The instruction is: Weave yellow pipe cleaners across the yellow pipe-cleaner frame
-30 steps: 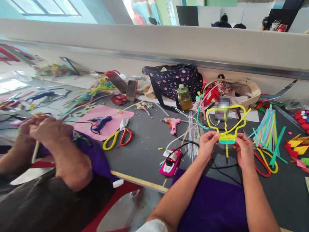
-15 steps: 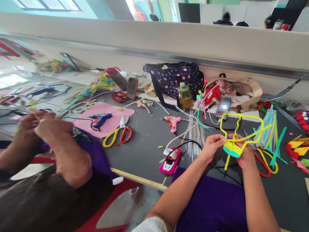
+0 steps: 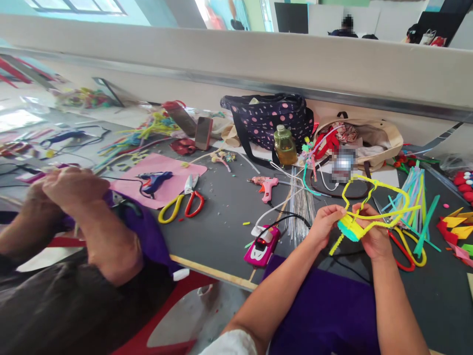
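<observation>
Between my hands is a yellow pipe-cleaner frame [image 3: 401,190], bent into a large loop with a twisted stem and a small yellow and teal base. My left hand [image 3: 327,222] pinches its left side, thumb and fingers closed on the yellow wire. On the right, my right hand [image 3: 375,239] is closed around the base, its fingertips partly hidden behind the frame. A short yellow stem end pokes out below the base, toward the lower left. Just beyond my right hand lie scissors [image 3: 402,254] with red and yellow handles.
Pipe cleaners [image 3: 412,197] stand bunched at the right. Silver wires [image 3: 297,212], a pink glue gun [image 3: 268,187] and a magenta power strip [image 3: 263,246] lie left of my hands. Behind are a bottle [image 3: 284,145] and bags. At left, a co-worker's hands [image 3: 74,190] work near more scissors [image 3: 185,199].
The yellow frame has tilted in my hands: its loop leans lower and to the right, and its bottom stem swings left. The co-worker's hands have shifted slightly left.
</observation>
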The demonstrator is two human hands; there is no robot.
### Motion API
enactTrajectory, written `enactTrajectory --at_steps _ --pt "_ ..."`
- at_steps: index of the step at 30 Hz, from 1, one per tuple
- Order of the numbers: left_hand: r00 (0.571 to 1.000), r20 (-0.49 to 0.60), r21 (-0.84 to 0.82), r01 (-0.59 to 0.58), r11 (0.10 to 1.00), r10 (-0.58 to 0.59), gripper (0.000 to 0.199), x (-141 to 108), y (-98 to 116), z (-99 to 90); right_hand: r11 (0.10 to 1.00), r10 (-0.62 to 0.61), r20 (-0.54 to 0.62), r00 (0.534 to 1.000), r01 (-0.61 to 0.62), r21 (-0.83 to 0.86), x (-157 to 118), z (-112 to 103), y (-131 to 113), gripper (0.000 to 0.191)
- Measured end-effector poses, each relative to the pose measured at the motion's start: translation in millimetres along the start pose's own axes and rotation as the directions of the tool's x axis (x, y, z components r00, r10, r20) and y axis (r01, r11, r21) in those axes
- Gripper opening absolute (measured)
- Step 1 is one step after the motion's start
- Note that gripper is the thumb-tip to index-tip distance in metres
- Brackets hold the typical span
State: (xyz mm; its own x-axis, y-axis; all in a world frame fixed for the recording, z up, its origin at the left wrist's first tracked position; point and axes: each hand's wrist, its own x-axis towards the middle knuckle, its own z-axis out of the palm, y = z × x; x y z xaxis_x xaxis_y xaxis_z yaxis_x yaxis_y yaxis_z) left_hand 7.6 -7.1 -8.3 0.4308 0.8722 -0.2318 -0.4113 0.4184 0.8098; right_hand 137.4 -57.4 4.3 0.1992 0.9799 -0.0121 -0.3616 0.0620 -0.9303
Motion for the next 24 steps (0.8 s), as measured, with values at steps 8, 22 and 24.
enactTrajectory --at_steps 8,22,24 --pt "1.0 -0.003 0.016 -0.017 1.0 0.017 0.029 0 1 -1.2 1.0 0.027 -0.016 0.999 -0.027 0.016 1 2 -2 0.027" --pt "0.906 -0.267 0.087 -0.317 0.944 0.329 0.027 -1 10 2.4 0.979 -0.157 -0.445 0.882 0.198 0.048 14 -3 4 0.023" --pt "0.868 -0.288 0.159 -0.374 0.914 0.405 0.026 -2 8 3.5 0.957 -0.283 -0.497 0.82 0.274 -0.094 11 1 4 0.023"
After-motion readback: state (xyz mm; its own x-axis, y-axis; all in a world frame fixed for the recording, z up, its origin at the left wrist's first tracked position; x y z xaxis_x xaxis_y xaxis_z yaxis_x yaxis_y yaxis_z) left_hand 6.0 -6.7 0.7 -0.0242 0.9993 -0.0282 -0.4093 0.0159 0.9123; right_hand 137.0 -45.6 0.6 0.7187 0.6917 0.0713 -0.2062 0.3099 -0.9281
